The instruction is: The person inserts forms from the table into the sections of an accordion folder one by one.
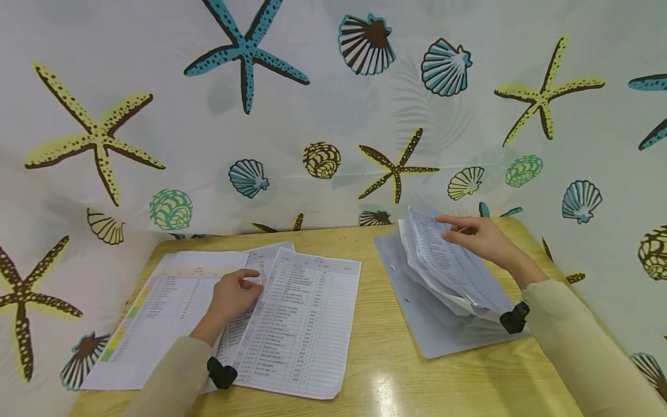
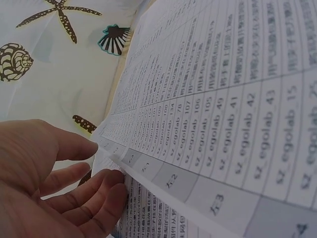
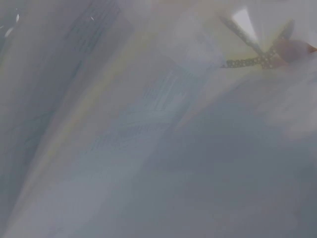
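Observation:
My left hand [image 1: 234, 296] lies at the left edge of a printed list [image 1: 307, 318], above a second printed sheet [image 1: 263, 258] partly hidden beneath. In the left wrist view, the fingers [image 2: 106, 198] are loosely bent beside that edge, and the thumb stays apart from them. On the right, my right hand [image 1: 482, 234] holds a raised clear plastic sleeve [image 1: 443, 252] with printed papers, thumb and index finger at its upper edge. The sleeve belongs to a translucent folder [image 1: 424, 341] whose leaves fan upward. Blurred plastic [image 3: 148, 148] fills most of the right wrist view, hiding most of the hand.
Another printed sheet with coloured left-hand rows [image 1: 156, 324] lies at the table's left. Bare wood of the table [image 1: 380, 324] shows between the papers and the folder. A cloth with starfish and shells [image 1: 323, 116] hangs behind and at both sides.

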Motion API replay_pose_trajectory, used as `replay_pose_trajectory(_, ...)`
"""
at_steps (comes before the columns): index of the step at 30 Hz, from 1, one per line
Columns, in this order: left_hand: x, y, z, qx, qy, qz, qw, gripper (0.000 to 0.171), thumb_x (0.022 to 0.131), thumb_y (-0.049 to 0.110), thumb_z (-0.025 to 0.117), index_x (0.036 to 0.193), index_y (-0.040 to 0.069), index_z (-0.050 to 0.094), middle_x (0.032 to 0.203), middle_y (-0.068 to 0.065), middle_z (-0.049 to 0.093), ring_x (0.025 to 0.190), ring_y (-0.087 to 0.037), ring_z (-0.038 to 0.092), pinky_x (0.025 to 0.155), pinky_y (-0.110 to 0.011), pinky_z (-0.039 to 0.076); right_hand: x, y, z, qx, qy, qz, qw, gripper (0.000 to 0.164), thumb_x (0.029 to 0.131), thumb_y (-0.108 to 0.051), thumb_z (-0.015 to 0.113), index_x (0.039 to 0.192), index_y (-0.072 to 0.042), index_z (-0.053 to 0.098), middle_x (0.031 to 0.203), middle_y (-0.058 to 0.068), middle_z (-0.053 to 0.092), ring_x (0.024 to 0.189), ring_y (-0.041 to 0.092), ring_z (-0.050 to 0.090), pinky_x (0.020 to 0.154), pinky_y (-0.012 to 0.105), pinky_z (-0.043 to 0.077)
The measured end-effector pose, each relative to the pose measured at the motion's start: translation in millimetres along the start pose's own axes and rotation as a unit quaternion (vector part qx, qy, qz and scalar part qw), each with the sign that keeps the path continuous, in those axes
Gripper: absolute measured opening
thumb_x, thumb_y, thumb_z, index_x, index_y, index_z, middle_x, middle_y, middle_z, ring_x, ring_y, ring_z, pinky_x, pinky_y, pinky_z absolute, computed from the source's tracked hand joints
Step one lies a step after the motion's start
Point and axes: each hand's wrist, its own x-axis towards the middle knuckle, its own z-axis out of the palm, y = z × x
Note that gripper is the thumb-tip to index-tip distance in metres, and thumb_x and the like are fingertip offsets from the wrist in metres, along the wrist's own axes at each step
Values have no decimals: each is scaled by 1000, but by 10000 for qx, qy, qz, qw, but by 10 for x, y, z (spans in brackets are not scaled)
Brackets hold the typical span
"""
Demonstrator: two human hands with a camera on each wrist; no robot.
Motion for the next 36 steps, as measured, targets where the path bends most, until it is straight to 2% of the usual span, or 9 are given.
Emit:
replay_pose_trajectory(7,6,-30,35,209,-16,0,9998,38,96,22,70,126,-2,70,106,-21,75,92,-32,71,75,-41,58,1,3,3,26,56,-14,10000,49,105,-32,67,152,-19,59,128,14,64,97,19,61,80,30,53)
replay_pose_trajectory(14,0,-8,51,202,-260,-304,9990,35,97,24,70,122,-1,72,110,-23,74,93,-30,71,79,-43,59,19,-2,17,-25,21,0,10000,49,105,-31,67,152,-18,59,126,15,64,95,19,61,78,30,52)
replay_pose_trajectory(25,13,-17,73,244,-383,-139,9989,31,94,19,69,117,-2,74,100,-17,75,84,-24,68,69,-31,53,31,1,27,-17,24,60,10000,50,105,-31,66,153,-18,58,128,16,64,98,23,60,78,30,51)
replay_pose_trajectory(28,8,-12,57,117,-448,-214,9987,32,95,19,69,119,-3,72,100,-17,75,80,-21,68,66,-30,54,33,3,29,-15,26,44,10000,50,105,-31,66,153,-18,58,129,16,64,97,22,60,78,31,52)
replay_pose_trajectory(32,-4,-17,37,-270,-616,-416,9969,34,96,18,69,121,-5,70,99,-18,75,72,-18,67,60,-29,57,37,2,32,-34,21,15,10000,50,106,-31,66,153,-17,58,130,16,64,98,21,61,79,31,52)
replay_pose_trajectory(36,-28,-20,18,-952,-909,-738,9885,36,99,18,68,127,-5,66,104,-18,74,76,-18,69,61,-29,60,32,-12,30,7,13,0,10000,50,106,-31,66,153,-18,58,131,15,63,97,19,61,79,30,52)
